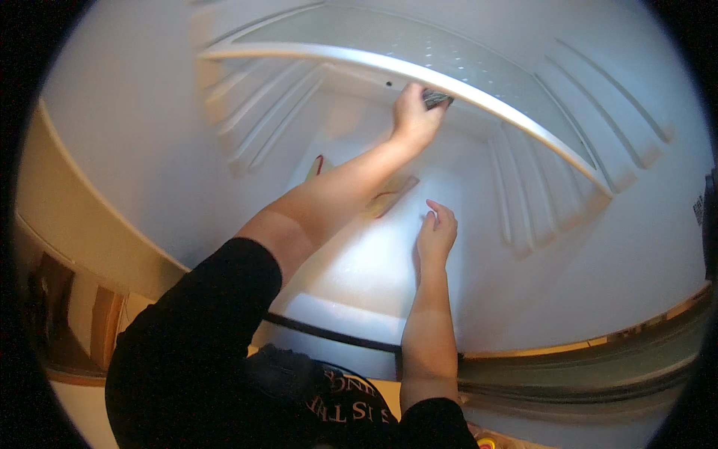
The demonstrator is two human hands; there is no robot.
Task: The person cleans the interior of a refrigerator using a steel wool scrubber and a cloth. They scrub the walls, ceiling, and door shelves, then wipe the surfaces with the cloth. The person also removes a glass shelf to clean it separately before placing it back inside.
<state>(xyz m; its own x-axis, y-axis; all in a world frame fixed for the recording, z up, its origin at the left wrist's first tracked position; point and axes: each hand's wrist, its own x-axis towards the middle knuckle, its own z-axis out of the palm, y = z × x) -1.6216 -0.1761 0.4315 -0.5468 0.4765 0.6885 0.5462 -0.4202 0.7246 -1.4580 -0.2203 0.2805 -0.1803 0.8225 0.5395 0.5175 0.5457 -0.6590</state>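
My left hand reaches up under the front edge of a glass shelf inside what looks like a white refrigerator. It grips a small dark grey, textured pad, partly hidden by the fingers. Lower and to the right, my right hand hovers over or rests by the white floor of the compartment, its fingers loosely curled and apart, with nothing seen in it. Beneath my left forearm lies a yellowish flat item with a red edge; the forearm covers part of it, and its kind is unclear.
Moulded shelf ribs line the left wall, with more ribs on the right. The shelf's white front rim crosses above my hands. An open door edge stands at left; a dark seal runs along the front edge.
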